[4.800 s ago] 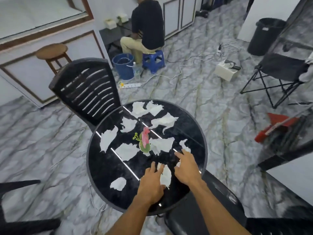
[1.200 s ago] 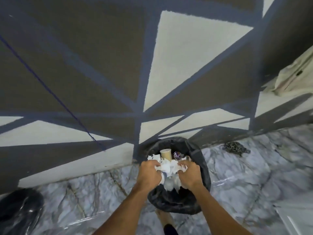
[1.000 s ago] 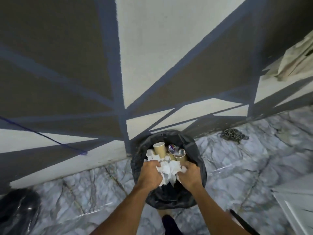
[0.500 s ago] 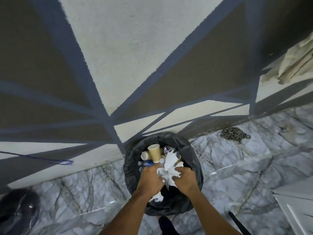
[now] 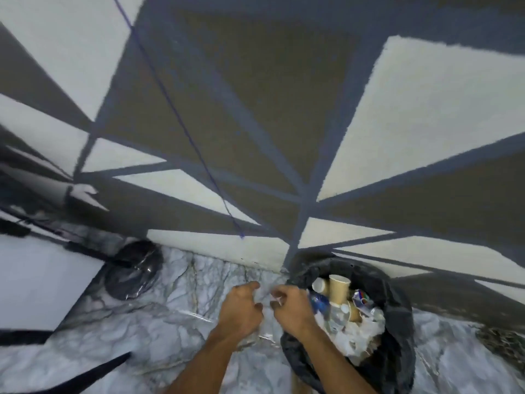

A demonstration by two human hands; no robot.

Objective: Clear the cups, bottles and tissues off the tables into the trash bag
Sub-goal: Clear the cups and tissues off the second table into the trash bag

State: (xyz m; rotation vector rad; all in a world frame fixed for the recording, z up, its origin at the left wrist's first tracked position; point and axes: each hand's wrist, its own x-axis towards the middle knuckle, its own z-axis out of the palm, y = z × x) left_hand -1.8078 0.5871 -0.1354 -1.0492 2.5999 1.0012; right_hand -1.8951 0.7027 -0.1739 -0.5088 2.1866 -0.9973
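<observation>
Both hands are out of the trash bag point(image 5: 399, 305) since half a second ago, and the wad of tissues point(image 5: 356, 335) they were pushing down now lies loose inside it. On my feed the view has swung left, so the bag sits at the lower right against the foot of the painted wall point(image 5: 284, 115).

My left hand point(image 5: 241, 309) hangs over the marble floor point(image 5: 159, 331), just left of the bag, its fingers curled in toward the palm with nothing visible in them. My right hand point(image 5: 292, 308) is beside it, over the bag's near rim, fingers curled as well. A small white speck shows at its fingertips, but the blur is too heavy and I cannot tell whether it pinches a scrap or holds nothing.

Inside the bag a brown paper cup point(image 5: 339, 290) stands up out of the heap, with a white cup point(image 5: 318, 285) on its side touching it and a bottle with a blue label point(image 5: 319, 302) just below. The tissues are heaped toward the near side.

A second dark bag point(image 5: 133, 268) sits against the wall well to the left. A thin purple line point(image 5: 181, 123) runs down the wall.
</observation>
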